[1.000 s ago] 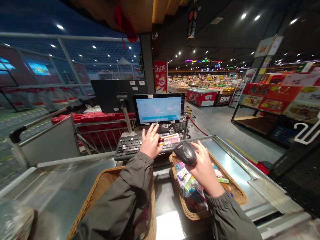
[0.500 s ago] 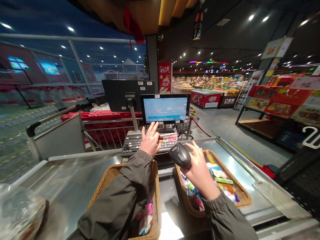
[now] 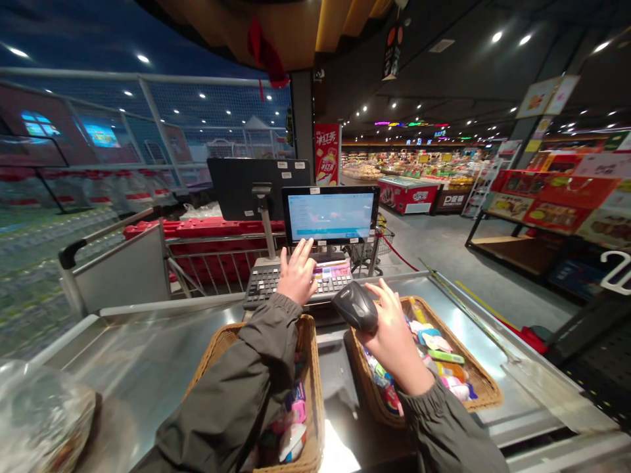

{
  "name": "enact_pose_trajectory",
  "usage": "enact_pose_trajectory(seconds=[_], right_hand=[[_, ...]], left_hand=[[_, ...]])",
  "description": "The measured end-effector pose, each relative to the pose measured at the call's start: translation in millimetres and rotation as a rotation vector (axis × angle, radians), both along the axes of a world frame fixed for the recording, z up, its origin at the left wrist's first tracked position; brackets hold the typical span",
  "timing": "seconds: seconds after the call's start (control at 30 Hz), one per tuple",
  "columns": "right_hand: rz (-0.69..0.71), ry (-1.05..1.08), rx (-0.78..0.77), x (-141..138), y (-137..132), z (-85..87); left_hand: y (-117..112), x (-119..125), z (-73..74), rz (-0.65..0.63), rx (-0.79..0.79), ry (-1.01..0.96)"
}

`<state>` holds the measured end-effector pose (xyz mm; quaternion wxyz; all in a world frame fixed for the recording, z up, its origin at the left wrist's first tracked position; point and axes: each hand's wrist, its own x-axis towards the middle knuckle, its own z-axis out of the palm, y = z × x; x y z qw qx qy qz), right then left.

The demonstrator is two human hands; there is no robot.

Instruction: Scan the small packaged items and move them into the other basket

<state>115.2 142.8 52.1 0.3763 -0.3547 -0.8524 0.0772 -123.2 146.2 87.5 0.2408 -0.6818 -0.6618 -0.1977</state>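
Observation:
My left hand (image 3: pixel 297 274) is open over the keyboard (image 3: pixel 263 284), its fingers stretched toward the lower edge of the lit monitor (image 3: pixel 330 213). Whether the fingertips touch keys or screen I cannot tell. A black handheld barcode scanner (image 3: pixel 355 307) is gripped in my right hand (image 3: pixel 392 338), above the right wicker basket (image 3: pixel 486 394). That basket holds several small packaged goods (image 3: pixel 446 358). Under my left sleeve stands another wicker basket (image 3: pixel 315 394), partly hidden, with a few wrapped items (image 3: pixel 293 440) inside. A small pinkish packet (image 3: pixel 340 269) lies on the keyboard.
Both baskets stand on a metal checkout counter (image 3: pixel 148 338). A clear plastic bag (image 3: pixel 42 414) lies at the near left. Behind the keyboard is a second screen (image 3: pixel 256 190) seen from its back. A long stem in wrapping (image 3: pixel 473 318) rests along the right side.
The view has shifted slightly, so the counter and baskets sit a little further right. Both hands keep nearly the same pose, and the scanner stays in my right hand.

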Motion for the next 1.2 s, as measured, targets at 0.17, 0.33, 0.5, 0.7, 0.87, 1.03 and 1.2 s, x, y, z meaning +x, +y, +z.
enact_pose_trajectory(seconds=[0.17,0.33,0.5,0.7,0.87,1.03,1.2], right_hand=[[0.017,0.021,0.005,-4,0,-1.6],[0.015,0.031,0.012,-7,3,-2.2],[-0.005,0.024,-0.012,-14,11,-4.9],[-0.013,0.023,-0.054,-26,20,-12.7],[-0.026,-0.013,-0.090,-36,19,-18.8],[-0.008,-0.024,-0.109,-48,10,-28.2],[0.017,-0.024,-0.105,-63,-2,-35.8]], left_hand=[[0,0,1.3,-0.004,-0.004,-0.018],[1,-2,1.2,-0.002,0.009,-0.005],[-3,-8,-6.3,-0.006,0.000,-0.015],[-24,-24,-26.3,0.010,-0.055,-0.018],[-59,-43,-49.6,0.041,-0.133,-0.042],[-97,-60,-78.6,0.051,-0.202,-0.081],[-128,-69,-107.0,0.065,-0.322,-0.080]])
